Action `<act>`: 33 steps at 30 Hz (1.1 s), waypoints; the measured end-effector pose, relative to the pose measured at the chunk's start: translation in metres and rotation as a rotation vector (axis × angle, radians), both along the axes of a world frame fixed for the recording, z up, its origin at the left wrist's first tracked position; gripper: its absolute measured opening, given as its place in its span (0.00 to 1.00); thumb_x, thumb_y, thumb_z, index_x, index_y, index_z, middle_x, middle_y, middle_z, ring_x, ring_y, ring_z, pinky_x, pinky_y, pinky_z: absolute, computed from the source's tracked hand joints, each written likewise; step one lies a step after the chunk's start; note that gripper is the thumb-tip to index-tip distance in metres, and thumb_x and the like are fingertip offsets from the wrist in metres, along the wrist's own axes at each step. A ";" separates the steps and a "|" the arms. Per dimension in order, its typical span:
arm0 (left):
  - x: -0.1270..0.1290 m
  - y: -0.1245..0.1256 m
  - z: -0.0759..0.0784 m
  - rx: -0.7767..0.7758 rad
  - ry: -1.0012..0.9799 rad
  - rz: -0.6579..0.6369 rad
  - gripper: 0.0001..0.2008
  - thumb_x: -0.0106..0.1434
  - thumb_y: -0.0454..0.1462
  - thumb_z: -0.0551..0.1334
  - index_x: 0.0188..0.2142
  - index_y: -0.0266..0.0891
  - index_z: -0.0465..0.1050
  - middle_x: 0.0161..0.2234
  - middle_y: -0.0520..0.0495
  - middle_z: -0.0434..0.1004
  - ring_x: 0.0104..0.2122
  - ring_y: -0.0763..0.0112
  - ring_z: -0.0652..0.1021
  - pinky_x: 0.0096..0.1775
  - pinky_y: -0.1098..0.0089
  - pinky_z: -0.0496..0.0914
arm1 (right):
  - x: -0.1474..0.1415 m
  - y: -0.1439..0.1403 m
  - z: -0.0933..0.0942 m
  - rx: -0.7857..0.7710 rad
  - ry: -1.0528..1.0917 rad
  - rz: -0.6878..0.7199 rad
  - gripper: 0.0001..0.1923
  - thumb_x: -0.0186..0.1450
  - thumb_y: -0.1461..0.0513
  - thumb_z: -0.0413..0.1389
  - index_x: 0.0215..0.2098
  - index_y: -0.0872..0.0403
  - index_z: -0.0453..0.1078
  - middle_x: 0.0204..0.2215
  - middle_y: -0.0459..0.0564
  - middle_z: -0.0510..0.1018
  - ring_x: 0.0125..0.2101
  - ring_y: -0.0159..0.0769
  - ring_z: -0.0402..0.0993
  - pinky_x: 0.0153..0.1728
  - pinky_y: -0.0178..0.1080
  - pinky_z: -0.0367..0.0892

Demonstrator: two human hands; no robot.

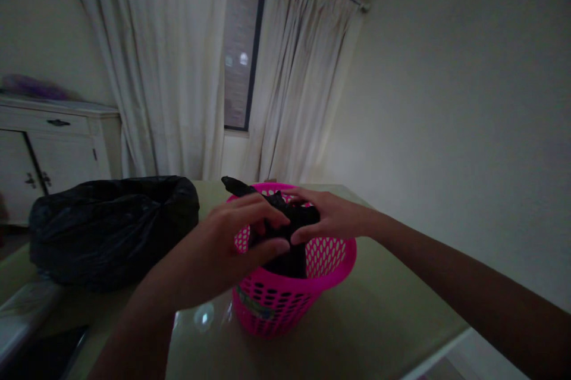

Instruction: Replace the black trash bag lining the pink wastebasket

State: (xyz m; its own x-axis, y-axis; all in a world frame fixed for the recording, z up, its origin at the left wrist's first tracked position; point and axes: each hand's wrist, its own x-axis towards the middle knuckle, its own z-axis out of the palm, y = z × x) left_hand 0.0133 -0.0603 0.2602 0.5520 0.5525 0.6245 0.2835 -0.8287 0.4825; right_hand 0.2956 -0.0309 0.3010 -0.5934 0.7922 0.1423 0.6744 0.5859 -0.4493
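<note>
A bright pink perforated basket [285,300] stands on a glossy greenish table [379,314]. A black plastic bag [289,237] hangs bunched over its mouth, one end poking out at the back left. My left hand [236,237] grips the bag from the left above the basket. On the right side, my right hand [334,213] pinches the same bag above the rim. Both hands meet over the basket's opening.
A full black bin bag [111,225] lies on the table to the left of the basket. A white cabinet [53,148] stands at the far left, curtains [178,65] and a window behind. A plain wall is on the right.
</note>
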 end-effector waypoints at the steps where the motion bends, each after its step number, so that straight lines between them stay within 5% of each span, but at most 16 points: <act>1: 0.003 -0.007 0.001 -0.083 0.093 -0.113 0.11 0.69 0.42 0.71 0.51 0.51 0.83 0.48 0.49 0.86 0.45 0.63 0.83 0.45 0.66 0.75 | -0.007 0.002 -0.003 0.005 -0.069 0.016 0.30 0.61 0.56 0.72 0.60 0.52 0.78 0.50 0.54 0.85 0.47 0.46 0.80 0.49 0.44 0.72; 4: 0.010 -0.016 -0.001 -0.183 0.302 -0.253 0.08 0.66 0.37 0.73 0.45 0.49 0.85 0.43 0.51 0.87 0.40 0.65 0.84 0.40 0.69 0.72 | -0.022 0.013 -0.007 0.097 -0.068 0.000 0.10 0.63 0.64 0.65 0.43 0.55 0.81 0.36 0.50 0.84 0.37 0.40 0.78 0.44 0.42 0.69; 6: 0.013 -0.014 -0.005 -0.145 0.330 -0.198 0.03 0.70 0.38 0.70 0.40 0.45 0.85 0.38 0.49 0.85 0.38 0.66 0.83 0.39 0.69 0.71 | -0.024 0.024 -0.001 0.209 0.152 -0.097 0.09 0.63 0.64 0.62 0.42 0.56 0.79 0.36 0.49 0.83 0.38 0.39 0.77 0.44 0.41 0.70; 8: 0.014 -0.009 -0.009 -0.107 0.318 -0.151 0.08 0.73 0.40 0.67 0.37 0.44 0.85 0.35 0.48 0.84 0.36 0.66 0.82 0.37 0.68 0.69 | -0.017 0.035 0.012 0.323 0.473 -0.281 0.11 0.63 0.61 0.63 0.44 0.56 0.78 0.37 0.49 0.82 0.40 0.40 0.77 0.44 0.42 0.71; 12: 0.017 -0.007 -0.014 -0.091 0.323 -0.147 0.07 0.71 0.41 0.70 0.37 0.44 0.86 0.36 0.48 0.85 0.35 0.66 0.82 0.36 0.67 0.68 | 0.021 0.053 0.051 0.462 1.113 -0.645 0.14 0.62 0.63 0.63 0.46 0.56 0.76 0.39 0.49 0.82 0.39 0.37 0.78 0.43 0.41 0.76; 17: 0.017 -0.011 -0.011 -0.117 0.212 -0.119 0.14 0.68 0.46 0.73 0.51 0.49 0.85 0.46 0.47 0.89 0.44 0.60 0.85 0.43 0.64 0.73 | 0.088 0.055 0.087 0.860 1.492 -0.777 0.12 0.64 0.69 0.61 0.47 0.61 0.74 0.46 0.56 0.82 0.41 0.34 0.80 0.47 0.38 0.75; 20: 0.005 0.002 -0.006 -0.046 -0.058 0.073 0.13 0.75 0.48 0.64 0.49 0.48 0.85 0.46 0.46 0.89 0.44 0.60 0.85 0.46 0.64 0.75 | 0.120 0.052 0.087 1.073 1.341 -0.876 0.10 0.64 0.70 0.61 0.44 0.60 0.74 0.45 0.56 0.82 0.41 0.32 0.78 0.47 0.36 0.72; 23: -0.021 0.032 -0.013 0.080 -0.260 0.569 0.17 0.77 0.47 0.58 0.47 0.44 0.84 0.45 0.41 0.87 0.45 0.54 0.84 0.46 0.59 0.74 | 0.143 0.047 0.064 0.902 0.976 -1.074 0.13 0.61 0.67 0.66 0.45 0.59 0.78 0.44 0.56 0.84 0.39 0.35 0.78 0.46 0.39 0.72; 25: -0.041 0.054 -0.027 0.122 -0.135 0.856 0.18 0.76 0.48 0.58 0.48 0.42 0.83 0.47 0.35 0.85 0.48 0.45 0.83 0.50 0.51 0.72 | 0.158 0.043 0.041 0.707 0.619 -1.173 0.17 0.60 0.65 0.68 0.48 0.58 0.80 0.46 0.58 0.84 0.43 0.41 0.79 0.48 0.43 0.72; 27: -0.059 0.072 -0.047 0.154 0.051 0.988 0.17 0.74 0.47 0.60 0.52 0.42 0.81 0.53 0.27 0.82 0.53 0.33 0.80 0.52 0.41 0.70 | 0.173 0.039 0.015 0.588 0.216 -1.202 0.21 0.62 0.64 0.67 0.53 0.57 0.81 0.50 0.61 0.84 0.48 0.48 0.80 0.51 0.46 0.71; 30: -0.081 0.089 -0.073 0.106 0.307 1.100 0.20 0.72 0.45 0.60 0.56 0.37 0.78 0.58 0.17 0.78 0.60 0.20 0.73 0.53 0.27 0.64 | 0.196 0.032 -0.022 0.415 -0.261 -1.176 0.24 0.66 0.67 0.58 0.60 0.57 0.78 0.56 0.65 0.82 0.53 0.55 0.80 0.51 0.47 0.71; 33: -0.094 0.097 -0.079 -0.133 0.453 1.133 0.18 0.73 0.41 0.56 0.53 0.37 0.80 0.56 0.20 0.81 0.59 0.26 0.76 0.57 0.25 0.60 | 0.211 0.028 -0.053 0.185 -0.508 -1.122 0.25 0.67 0.69 0.53 0.61 0.57 0.77 0.60 0.66 0.79 0.59 0.57 0.78 0.51 0.47 0.72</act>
